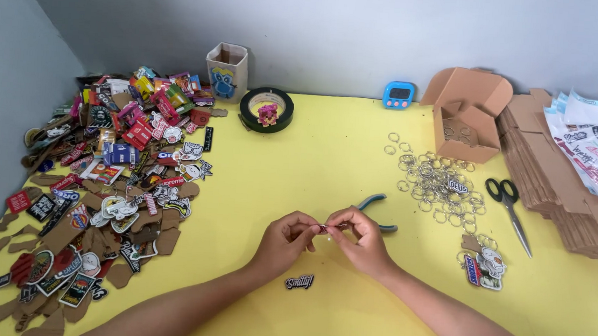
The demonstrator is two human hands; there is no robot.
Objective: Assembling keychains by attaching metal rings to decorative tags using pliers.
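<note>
A heap of colourful charms covers the table's left side; left hand and right hand each pinch a small dark charm in a closed grip above the table, its long axis lying left-right; pliers lie behind; loose rings rightward.

I count two hands, one pair of pliers, one pair of scissors, one tape roll, one timer, one open cardboard box.

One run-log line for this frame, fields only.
left hand: pinching small charm | right hand: pinching same charm | pliers: behind hands on yellow table | key rings: loose, right
</note>
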